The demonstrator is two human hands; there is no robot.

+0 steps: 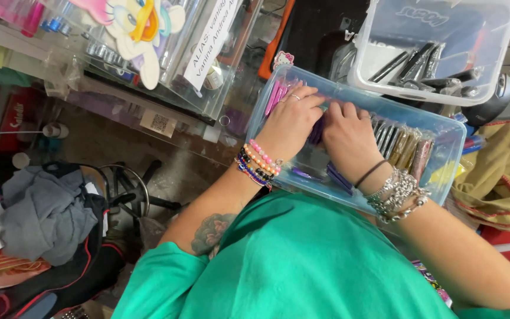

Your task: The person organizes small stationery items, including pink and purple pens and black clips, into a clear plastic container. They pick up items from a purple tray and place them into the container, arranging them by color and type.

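Clear blue plastic bin (444,171) at chest height, packed with slim purple tubes (317,131); left hand (290,121) and right hand (349,134) palm-down inside, fingers curled, pinching those tubes mid-row.

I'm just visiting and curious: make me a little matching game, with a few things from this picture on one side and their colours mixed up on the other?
Things:
1. Bin both hands reach into
2. Shirt
3. Bunched cloth on the chair
4. Slim packets beside the left hand

Colours:
A. grey
B. pink
C. clear light blue
D. green

The left hand and right hand are both inside the bin.

Pairs: 1-C, 2-D, 3-A, 4-B
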